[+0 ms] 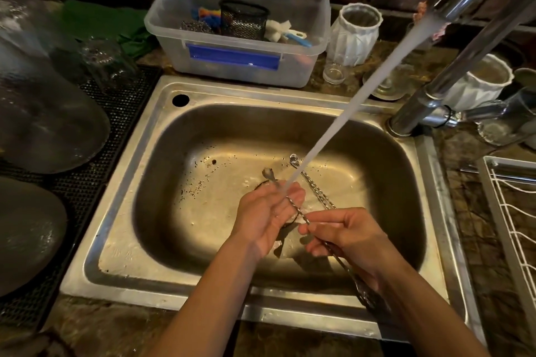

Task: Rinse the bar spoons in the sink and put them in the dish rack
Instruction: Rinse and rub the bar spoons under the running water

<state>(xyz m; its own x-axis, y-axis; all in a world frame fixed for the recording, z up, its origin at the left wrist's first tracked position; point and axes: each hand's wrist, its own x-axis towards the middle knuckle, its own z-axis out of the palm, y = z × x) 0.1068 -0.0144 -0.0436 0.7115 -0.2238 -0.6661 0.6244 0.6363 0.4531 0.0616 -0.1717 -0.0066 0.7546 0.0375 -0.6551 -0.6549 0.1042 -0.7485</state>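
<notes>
Inside the steel sink (150, 136), a twisted bar spoon (301, 216) sits under the running water (348, 101). My right hand (345, 232) pinches its stem near the middle. Its small bowl (266, 173) pokes out past my left hand (265, 211), which lies palm up under the stream with the stem resting across its fingers. The spoon's other end (367, 294) runs back under my right wrist. More bar spoon stems (314, 187) lie on the sink floor beside my hands. A white wire dish rack (510, 211) stands at the right edge.
The chrome faucet (429, 101) rises at the sink's back right. Behind the sink stands a clear plastic tub (237, 64) of scrubbers. Glass domes (43, 113) and upturned glasses sit on a black mat at the left. White vases (355, 35) and glasses crowd the right.
</notes>
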